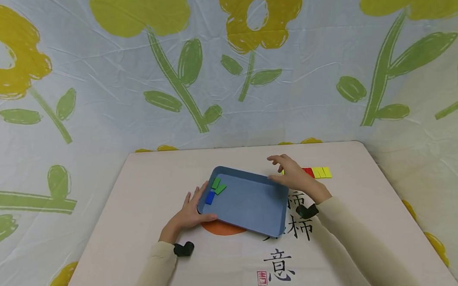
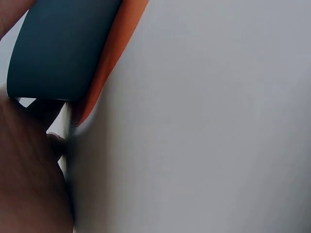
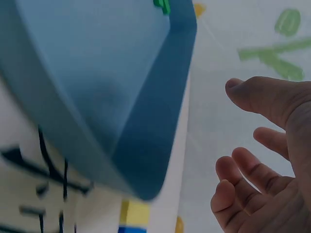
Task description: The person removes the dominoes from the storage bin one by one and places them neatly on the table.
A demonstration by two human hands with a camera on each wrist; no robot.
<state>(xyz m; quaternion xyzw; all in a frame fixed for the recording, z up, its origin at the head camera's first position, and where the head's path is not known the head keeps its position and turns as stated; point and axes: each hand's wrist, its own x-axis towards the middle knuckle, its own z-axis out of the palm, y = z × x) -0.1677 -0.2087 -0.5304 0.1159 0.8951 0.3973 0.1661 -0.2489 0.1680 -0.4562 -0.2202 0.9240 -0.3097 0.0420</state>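
A blue-grey rectangular tray (image 1: 251,204) sits at an angle over the middle of the table. My left hand (image 1: 188,214) grips its near-left corner, thumb along the front rim and fingers spread down the left side. In the left wrist view the tray's dark corner (image 2: 58,53) lies between thumb and fingers. Inside the tray's left end are two green tiles (image 1: 220,189) and one blue tile (image 1: 210,198). Close by the far-right corner hovers my right hand (image 1: 294,174), fingers loosely bent, holding nothing; the right wrist view shows it (image 3: 272,160) apart from the tray wall (image 3: 150,121).
Behind the right hand runs a row of tiles, with red (image 1: 308,172) and yellow tiles (image 1: 321,172) showing; the hand hides part of it. The pale tablecloth (image 1: 140,225) bears black characters (image 1: 279,265) and an orange patch (image 1: 222,228). A flower-printed curtain (image 1: 251,116) stands behind the table.
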